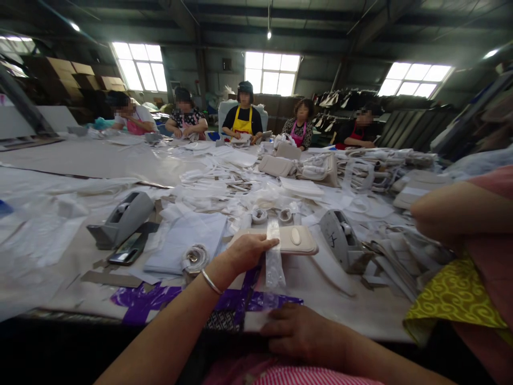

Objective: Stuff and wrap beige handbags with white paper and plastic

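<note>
My left hand [250, 251], with a bangle on its wrist, is closed on a flat cream handbag [298, 239] lying on the table. Its thumb rests over a clear plastic strip [274, 267] that crosses the bag and hangs toward me. An oval patch marks the bag's right part. Behind the bag sit two rolled, wrapped straps [259, 215]. My right hand [294, 329] is low at the table edge, close to the strip's near end. Its fingers are blurred, and whether they grip the strip is unclear.
Grey tape dispensers [122, 219] stand left and right [340, 240]. A phone [129, 248], white sheets [186, 243] and a coiled strap [195, 258] lie left; purple tape [146, 300] covers the front edge. Bags [276, 166] pile up ahead. Several people sit opposite; a person's arm [460, 214] is at right.
</note>
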Demonstrator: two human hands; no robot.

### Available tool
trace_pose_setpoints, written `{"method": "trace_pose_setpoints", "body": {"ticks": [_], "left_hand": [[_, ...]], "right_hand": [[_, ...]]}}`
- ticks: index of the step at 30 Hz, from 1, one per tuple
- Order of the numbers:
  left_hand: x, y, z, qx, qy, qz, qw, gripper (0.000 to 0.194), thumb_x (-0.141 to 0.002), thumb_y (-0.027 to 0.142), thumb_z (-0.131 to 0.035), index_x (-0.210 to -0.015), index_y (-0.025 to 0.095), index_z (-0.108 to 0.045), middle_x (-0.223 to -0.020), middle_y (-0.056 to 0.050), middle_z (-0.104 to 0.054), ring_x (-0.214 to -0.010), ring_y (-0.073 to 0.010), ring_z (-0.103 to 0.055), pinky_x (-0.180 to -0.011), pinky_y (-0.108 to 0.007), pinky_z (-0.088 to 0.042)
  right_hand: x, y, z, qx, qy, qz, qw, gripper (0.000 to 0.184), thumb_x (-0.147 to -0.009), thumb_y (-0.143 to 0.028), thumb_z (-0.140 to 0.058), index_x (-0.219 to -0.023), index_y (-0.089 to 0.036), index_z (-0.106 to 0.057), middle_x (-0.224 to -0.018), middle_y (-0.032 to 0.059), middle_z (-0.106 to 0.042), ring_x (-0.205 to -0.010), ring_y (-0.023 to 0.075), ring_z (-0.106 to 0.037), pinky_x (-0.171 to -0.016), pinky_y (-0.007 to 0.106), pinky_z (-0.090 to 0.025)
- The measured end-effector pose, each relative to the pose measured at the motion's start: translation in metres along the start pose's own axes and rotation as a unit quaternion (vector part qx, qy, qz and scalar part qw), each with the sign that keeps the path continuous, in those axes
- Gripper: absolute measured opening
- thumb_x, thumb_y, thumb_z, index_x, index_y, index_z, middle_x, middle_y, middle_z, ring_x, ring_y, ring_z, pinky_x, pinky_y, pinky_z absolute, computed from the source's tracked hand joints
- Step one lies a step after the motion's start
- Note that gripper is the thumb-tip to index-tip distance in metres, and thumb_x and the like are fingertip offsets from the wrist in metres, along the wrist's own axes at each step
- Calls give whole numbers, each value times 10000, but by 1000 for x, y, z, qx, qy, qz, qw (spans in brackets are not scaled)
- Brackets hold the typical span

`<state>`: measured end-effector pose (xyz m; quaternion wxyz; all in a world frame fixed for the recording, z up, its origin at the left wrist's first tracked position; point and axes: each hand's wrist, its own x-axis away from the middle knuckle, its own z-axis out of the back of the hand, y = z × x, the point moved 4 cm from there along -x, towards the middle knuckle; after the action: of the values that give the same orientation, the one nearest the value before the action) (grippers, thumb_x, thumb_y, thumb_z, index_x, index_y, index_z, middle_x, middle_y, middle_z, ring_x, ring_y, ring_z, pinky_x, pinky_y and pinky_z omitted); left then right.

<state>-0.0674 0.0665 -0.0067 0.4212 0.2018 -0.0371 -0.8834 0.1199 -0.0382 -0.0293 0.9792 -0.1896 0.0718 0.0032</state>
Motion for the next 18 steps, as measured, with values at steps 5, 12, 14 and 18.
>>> {"method": "trace_pose_setpoints", "body": {"ticks": [5,12,14,18], "left_hand": [[4,9,0,-25,-19,10,999,614,-839,-14,-427,-1381,258,-525,-1019,-44,-679,-837,-177,-643,-752,-282,-545],[3,7,-3,-28,-3,-11,1000,595,-846,10,-462,-1390,245,-513,-1103,-66,-693,-904,-191,-668,-772,-297,-565],[3,6,-4,-8,0,-14,1000,585,-866,30,-470,-1408,248,-497,-1174,-81,-689,-968,-201,-677,-814,-315,-572],[1,5,-5,15,-7,-7,1000,545,-902,60,-476,-1415,242,-492,-1185,-92,-692,-968,-207,-688,-829,-330,-579]], "right_hand": [[20,11,36,-191,260,-208,923,327,-1004,-415,-475,-826,-211,-659,-788,50,-655,-704,178,-585,-671,320,-482],[-3,74,11,-497,350,-441,660,572,-742,-686,-706,-995,-172,-697,-814,37,-663,-717,179,-567,-602,280,-420],[-14,80,7,-531,387,-424,624,521,-678,-631,-787,-869,-155,-694,-690,4,-619,-617,136,-500,-575,264,-368],[-18,84,-1,-518,427,-417,613,504,-624,-603,-832,-768,-139,-700,-585,-17,-583,-538,113,-436,-539,270,-313]]}}
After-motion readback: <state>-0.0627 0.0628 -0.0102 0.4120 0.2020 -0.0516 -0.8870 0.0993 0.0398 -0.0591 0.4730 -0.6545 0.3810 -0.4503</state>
